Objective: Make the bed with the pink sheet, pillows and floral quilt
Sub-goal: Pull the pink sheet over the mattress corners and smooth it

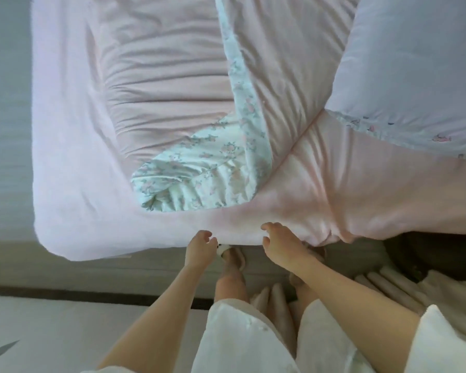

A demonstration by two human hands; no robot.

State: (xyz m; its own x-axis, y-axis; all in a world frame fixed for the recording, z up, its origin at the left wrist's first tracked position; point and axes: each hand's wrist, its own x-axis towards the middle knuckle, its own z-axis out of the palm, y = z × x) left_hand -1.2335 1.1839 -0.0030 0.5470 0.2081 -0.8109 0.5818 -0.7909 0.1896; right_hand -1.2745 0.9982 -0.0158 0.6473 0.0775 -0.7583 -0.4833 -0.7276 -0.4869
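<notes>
Both hands, left (199, 247) and right (279, 244), hover with fingers loosely curled, gripping nothing, at the bed edge (156, 249); a careless tug could bunch the quilt (199, 168) further.

The floral quilt (293, 146) ran off the top and right edges, its far end unseen. The pillow (420, 57) was cropped at the upper right. The right hand (283, 244) hid its fingertips under the quilt's hem; grip could not be told. Whole frame blurred.
</notes>
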